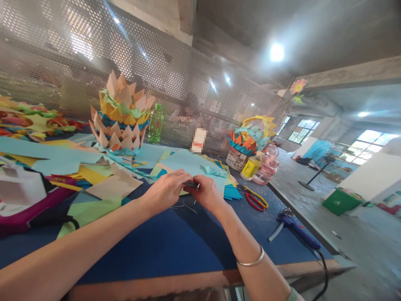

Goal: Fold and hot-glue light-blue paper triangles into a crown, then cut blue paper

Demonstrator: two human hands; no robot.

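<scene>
My left hand (166, 189) and my right hand (210, 193) meet above the table, with fingers and thumbs pinched together. Between them is a small folded piece of paper (189, 184), dark greenish and mostly hidden by my fingers. Just beyond lie light blue sheets (184, 162), with a small folded light blue piece (213, 170) on top. Thin bits of wire or thread (188, 205) lie on the blue tabletop (163, 246) under my hands. Red-and-yellow-handled pliers (255, 199) rest right of my right hand.
A tiered paper-petal stack (122, 121) stands back left near a green bottle (156, 125). Coloured paper (112, 184) spreads at left beside a purple object (59, 194). At right are a paper basket (239, 152), a yellow-labelled bottle (251, 166), a pink jug (266, 167) and a corded blue glue gun (297, 230).
</scene>
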